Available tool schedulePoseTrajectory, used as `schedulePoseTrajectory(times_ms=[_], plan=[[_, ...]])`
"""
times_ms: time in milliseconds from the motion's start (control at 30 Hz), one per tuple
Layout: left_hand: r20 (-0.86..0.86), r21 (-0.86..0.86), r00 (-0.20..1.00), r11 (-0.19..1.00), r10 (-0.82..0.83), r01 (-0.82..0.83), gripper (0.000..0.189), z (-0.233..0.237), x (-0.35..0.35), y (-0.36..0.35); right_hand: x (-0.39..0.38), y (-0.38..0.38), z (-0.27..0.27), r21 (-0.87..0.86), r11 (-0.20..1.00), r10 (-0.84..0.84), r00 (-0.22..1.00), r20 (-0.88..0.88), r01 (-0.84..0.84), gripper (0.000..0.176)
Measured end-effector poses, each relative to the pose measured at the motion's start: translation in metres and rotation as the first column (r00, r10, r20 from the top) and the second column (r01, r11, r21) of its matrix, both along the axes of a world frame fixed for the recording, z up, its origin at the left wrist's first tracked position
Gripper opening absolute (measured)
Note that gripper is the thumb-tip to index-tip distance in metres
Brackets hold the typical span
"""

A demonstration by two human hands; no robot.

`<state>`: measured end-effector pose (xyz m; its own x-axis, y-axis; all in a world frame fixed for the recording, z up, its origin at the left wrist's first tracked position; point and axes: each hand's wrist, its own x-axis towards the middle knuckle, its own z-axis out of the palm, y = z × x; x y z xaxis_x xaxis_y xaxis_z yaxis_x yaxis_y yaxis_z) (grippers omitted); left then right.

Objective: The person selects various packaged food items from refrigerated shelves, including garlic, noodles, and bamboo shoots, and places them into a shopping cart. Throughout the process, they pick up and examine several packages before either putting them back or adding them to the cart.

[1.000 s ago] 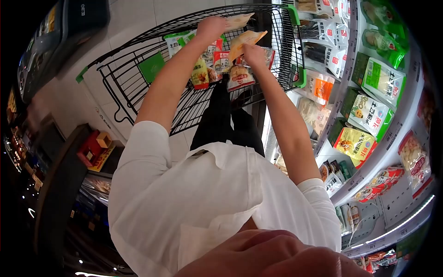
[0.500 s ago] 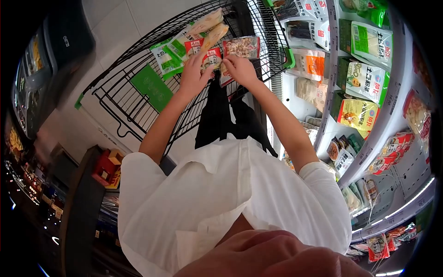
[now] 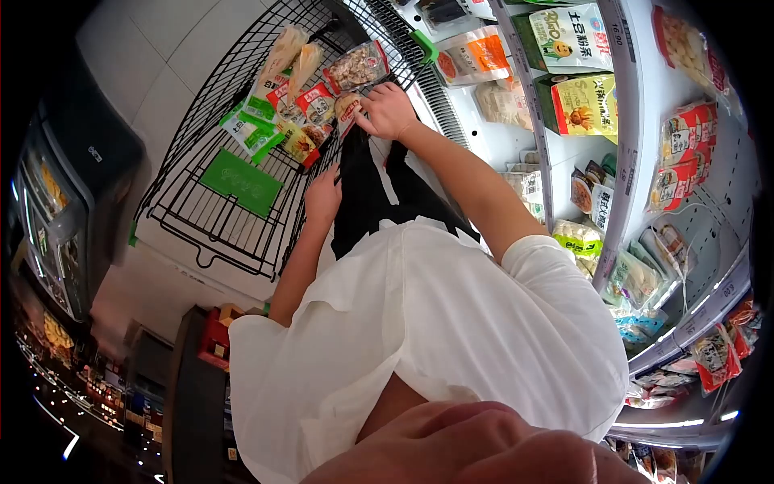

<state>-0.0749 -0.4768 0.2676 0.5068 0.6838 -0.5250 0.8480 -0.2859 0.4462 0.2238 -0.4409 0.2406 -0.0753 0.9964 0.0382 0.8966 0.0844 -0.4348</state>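
Note:
My right hand (image 3: 389, 111) is at the near side of the shopping cart (image 3: 211, 256), its fingers closed at the edge of a small red-and-clear food packet (image 3: 347, 110). Just beyond lies a clear bag of brownish pieces (image 3: 357, 66). Lower and to the left, my left hand (image 3: 323, 196) hangs beside the cart's wire side, close to my black trousers, its fingers loosely extended and holding nothing. In the cart are a green-and-white packet (image 3: 251, 133), red-labelled packets (image 3: 314, 103), a yellow-and-red packet (image 3: 298, 143) and pale long packets (image 3: 305, 66).
A green panel (image 3: 241, 183) is fixed to the cart's wire mesh. Chilled shelves (image 3: 625, 153) with hanging and standing food packets line the right side. A dark display cabinet (image 3: 101, 153) stands on the left, and a red box (image 3: 214, 337) sits on a dark shelf below.
My left hand has drawn back from the packets to the cart's near side, uncovering the yellow-and-red packet. My right hand stays by the small packet. The view has shifted, moving the cart leftward.

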Motion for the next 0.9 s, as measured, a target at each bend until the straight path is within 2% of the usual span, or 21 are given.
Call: schedulePoseTrajectory(times_ms=[100, 167, 233, 300, 333, 367, 433, 467, 500, 567, 600, 633, 700, 767, 833, 900], plan=[[0.021, 0.045, 0.999, 0.998, 0.03, -0.031, 0.044, -0.008, 0.004, 0.006, 0.005, 0.018, 0.004, 0.029, 1.0, -0.011, 1.0, 0.003, 0.011, 0.046], [0.013, 0.044, 1.0, 0.999, 0.02, -0.021, 0.04, -0.007, 0.01, 0.016, 0.008, 0.032, 0.004, -0.074, 0.996, 0.054, 0.993, 0.103, -0.047, 0.047], [0.045, 0.11, 0.997, 0.992, 0.062, -0.067, 0.039, -0.011, 0.016, 0.024, 0.008, 0.048, 0.002, -0.117, 0.993, 0.047, 0.993, 0.108, -0.034, 0.048], [0.071, 0.146, 0.996, 0.987, 0.059, -0.069, 0.039, -0.008, 0.023, 0.037, 0.01, 0.066, -0.009, -0.011, 0.999, 0.047, 0.989, 0.14, -0.046, 0.045], [0.067, 0.138, 0.995, 0.987, 0.077, -0.085, 0.04, -0.007, 0.026, 0.042, 0.011, 0.076, -0.007, -0.131, 0.991, 0.058, 0.984, 0.167, -0.037, 0.043], [0.063, 0.133, 0.993, 0.986, 0.096, -0.104, 0.041, -0.006, 0.028, 0.047, 0.007, 0.079, -0.007, -0.132, 0.99, 0.062, 0.984, 0.168, -0.04, 0.043], [0.09, 0.137, 0.989, 0.982, 0.115, -0.127, 0.042, -0.011, 0.032, 0.058, 0.005, 0.091, -0.011, 0.13, 0.987, -0.128, 0.962, 0.243, 0.098, 0.042], [0.095, 0.142, 0.988, 0.98, 0.124, -0.137, 0.042, -0.012, 0.032, 0.062, 0.001, 0.095, -0.013, 0.015, 0.992, -0.125, 0.943, 0.308, 0.127, 0.049], [0.101, 0.149, 0.986, 0.978, 0.133, -0.147, 0.043, -0.014, 0.031, 0.066, -0.004, 0.095, -0.013, 0.015, 0.993, -0.116, 0.944, 0.308, 0.117, 0.049], [0.096, 0.158, 0.985, 0.975, 0.143, -0.157, 0.042, -0.017, 0.032, 0.073, -0.009, 0.087, -0.014, 0.187, 0.962, -0.226, 0.965, 0.134, 0.199, 0.063], [0.094, 0.164, 0.986, 0.974, 0.141, -0.155, 0.042, -0.019, 0.032, 0.076, -0.007, 0.078, -0.013, 0.156, 0.974, -0.175, 0.983, 0.059, 0.164, 0.072], [0.098, 0.168, 0.985, 0.973, 0.143, -0.158, 0.042, -0.019, 0.032, 0.08, -0.002, 0.069, -0.011, 0.161, 0.974, -0.172, 0.983, 0.062, 0.16, 0.072], [0.096, 0.182, 0.984, 0.97, 0.149, -0.164, 0.041, -0.024, 0.033, 0.086, 0.011, 0.042, -0.012, 0.144, 0.949, -0.266, 0.957, -0.112, 0.281, 0.075], [0.136, 0.218, 0.98, 0.96, 0.148, -0.175, 0.038, -0.038, 0.029, 0.092, 0.033, 0.01, -0.033, 0.107, 0.819, -0.547, 0.824, -0.147, 0.563, 0.075], [0.174, 0.254, 0.973, 0.948, 0.152, -0.193, 0.036, -0.051, 0.024, 0.097, 0.082, -0.027, -0.06, 0.049, 0.687, -0.725, 0.688, -0.012, 0.725, 0.073], [0.152, 0.261, 0.976, 0.946, 0.157, -0.192, 0.035, -0.057, 0.022, 0.102, 0.145, -0.065, -0.073, -0.041, 0.619, -0.784, 0.62, 0.03, 0.784, 0.07]])
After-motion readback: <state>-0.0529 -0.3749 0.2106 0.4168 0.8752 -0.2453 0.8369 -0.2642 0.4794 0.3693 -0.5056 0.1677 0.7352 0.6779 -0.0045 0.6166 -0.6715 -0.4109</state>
